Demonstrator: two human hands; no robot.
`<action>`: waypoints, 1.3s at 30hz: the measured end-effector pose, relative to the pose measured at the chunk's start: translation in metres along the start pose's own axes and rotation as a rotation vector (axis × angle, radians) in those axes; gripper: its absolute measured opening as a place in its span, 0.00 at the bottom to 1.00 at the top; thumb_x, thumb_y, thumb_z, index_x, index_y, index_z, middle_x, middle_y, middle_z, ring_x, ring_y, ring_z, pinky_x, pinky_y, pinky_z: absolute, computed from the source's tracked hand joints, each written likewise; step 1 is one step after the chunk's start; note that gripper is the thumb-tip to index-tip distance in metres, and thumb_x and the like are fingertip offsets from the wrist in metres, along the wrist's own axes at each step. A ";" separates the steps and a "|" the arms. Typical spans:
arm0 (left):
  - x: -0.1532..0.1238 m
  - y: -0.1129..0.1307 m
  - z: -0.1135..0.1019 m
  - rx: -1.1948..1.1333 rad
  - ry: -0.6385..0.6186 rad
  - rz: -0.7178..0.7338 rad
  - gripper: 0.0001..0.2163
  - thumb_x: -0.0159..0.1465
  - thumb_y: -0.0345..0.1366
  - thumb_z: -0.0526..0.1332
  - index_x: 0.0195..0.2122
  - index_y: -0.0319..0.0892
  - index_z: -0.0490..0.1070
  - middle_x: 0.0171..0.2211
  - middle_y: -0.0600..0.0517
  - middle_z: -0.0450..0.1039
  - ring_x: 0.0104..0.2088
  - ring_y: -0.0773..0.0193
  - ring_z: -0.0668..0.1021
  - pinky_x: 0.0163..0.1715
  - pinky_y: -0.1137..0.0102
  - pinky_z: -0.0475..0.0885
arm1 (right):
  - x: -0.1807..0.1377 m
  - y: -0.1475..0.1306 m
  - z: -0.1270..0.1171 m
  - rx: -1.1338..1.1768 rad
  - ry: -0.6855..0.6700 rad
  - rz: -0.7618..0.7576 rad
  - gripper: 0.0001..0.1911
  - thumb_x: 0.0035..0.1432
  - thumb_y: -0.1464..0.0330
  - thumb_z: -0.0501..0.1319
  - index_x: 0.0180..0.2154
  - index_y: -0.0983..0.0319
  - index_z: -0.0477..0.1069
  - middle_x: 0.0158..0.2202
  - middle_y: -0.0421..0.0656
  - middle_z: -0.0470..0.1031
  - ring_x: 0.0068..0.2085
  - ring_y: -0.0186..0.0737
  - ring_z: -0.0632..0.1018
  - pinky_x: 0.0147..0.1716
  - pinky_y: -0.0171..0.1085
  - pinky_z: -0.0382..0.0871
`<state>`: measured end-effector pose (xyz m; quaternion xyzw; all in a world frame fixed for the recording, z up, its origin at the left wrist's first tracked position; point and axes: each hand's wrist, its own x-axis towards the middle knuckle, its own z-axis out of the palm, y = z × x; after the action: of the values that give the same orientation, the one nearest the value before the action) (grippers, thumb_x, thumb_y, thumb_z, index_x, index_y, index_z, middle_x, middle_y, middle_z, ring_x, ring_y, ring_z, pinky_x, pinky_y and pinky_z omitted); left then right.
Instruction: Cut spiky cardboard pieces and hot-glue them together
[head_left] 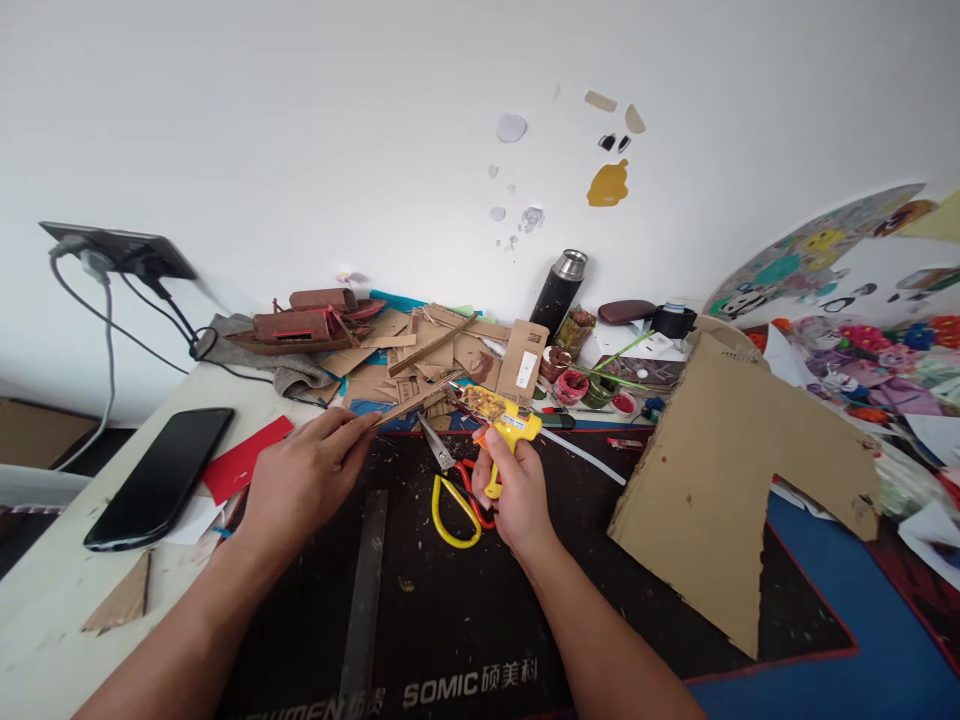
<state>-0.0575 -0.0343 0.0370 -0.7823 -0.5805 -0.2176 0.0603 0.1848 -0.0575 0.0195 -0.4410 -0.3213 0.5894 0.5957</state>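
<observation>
My left hand [311,470] pinches the near end of a narrow cardboard strip [416,400], which slants away to the right. In my right hand [514,485] is a yellow hot glue gun [512,425], fingers wrapped round its handle. Its nozzle points left and sits at or very close to the strip's far end; I cannot tell whether they touch. A clear glue stick [585,455] pokes out of the gun's back. Below, scissors [456,510] with yellow and red handles lie on the black mat [427,620], beside a metal ruler [365,590].
Cardboard scraps [442,345] pile up behind my hands, with brown model boats [300,325] to their left. A black flask [559,295] and paint pots [571,386] stand at the back. A large cardboard piece [705,480] lies right; a phone [161,478] lies left.
</observation>
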 end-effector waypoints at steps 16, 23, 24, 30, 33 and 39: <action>0.000 0.001 -0.001 0.005 -0.008 -0.020 0.19 0.78 0.44 0.53 0.54 0.50 0.85 0.48 0.49 0.85 0.43 0.55 0.85 0.28 0.67 0.71 | -0.002 -0.001 0.002 -0.025 -0.044 0.024 0.27 0.58 0.43 0.71 0.38 0.62 0.75 0.16 0.33 0.67 0.13 0.30 0.61 0.13 0.32 0.51; -0.001 0.000 0.000 0.026 0.020 0.022 0.19 0.78 0.43 0.53 0.54 0.48 0.85 0.47 0.49 0.86 0.41 0.55 0.86 0.28 0.66 0.70 | -0.001 -0.001 0.000 -0.004 -0.021 0.013 0.26 0.60 0.45 0.71 0.38 0.63 0.76 0.16 0.33 0.67 0.13 0.29 0.62 0.14 0.31 0.51; -0.001 -0.001 0.000 0.026 0.021 0.022 0.19 0.78 0.43 0.53 0.54 0.48 0.85 0.47 0.49 0.86 0.41 0.55 0.85 0.28 0.66 0.70 | 0.000 -0.001 0.000 -0.002 -0.019 0.009 0.26 0.60 0.46 0.71 0.38 0.63 0.76 0.16 0.33 0.67 0.13 0.29 0.63 0.14 0.31 0.51; -0.001 -0.001 -0.001 0.014 0.019 0.021 0.18 0.78 0.43 0.55 0.54 0.48 0.85 0.48 0.49 0.86 0.41 0.55 0.85 0.28 0.66 0.71 | 0.002 0.000 -0.002 0.011 0.001 -0.019 0.25 0.62 0.46 0.70 0.38 0.63 0.76 0.17 0.33 0.67 0.13 0.29 0.63 0.14 0.30 0.50; -0.002 -0.001 0.000 0.021 0.023 0.028 0.18 0.78 0.42 0.54 0.54 0.48 0.85 0.47 0.49 0.86 0.42 0.56 0.85 0.28 0.66 0.70 | 0.003 0.000 -0.003 0.024 0.013 -0.024 0.25 0.61 0.46 0.71 0.38 0.63 0.76 0.17 0.33 0.67 0.14 0.29 0.63 0.13 0.30 0.50; -0.001 -0.002 0.002 0.031 0.042 0.041 0.18 0.78 0.42 0.54 0.54 0.48 0.85 0.47 0.50 0.86 0.40 0.56 0.86 0.28 0.66 0.70 | 0.004 0.000 -0.004 0.052 0.018 -0.054 0.25 0.62 0.46 0.71 0.39 0.63 0.76 0.17 0.33 0.67 0.13 0.28 0.62 0.13 0.30 0.50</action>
<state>-0.0596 -0.0340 0.0340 -0.7882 -0.5664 -0.2238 0.0889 0.1893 -0.0537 0.0171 -0.4218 -0.3122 0.5774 0.6254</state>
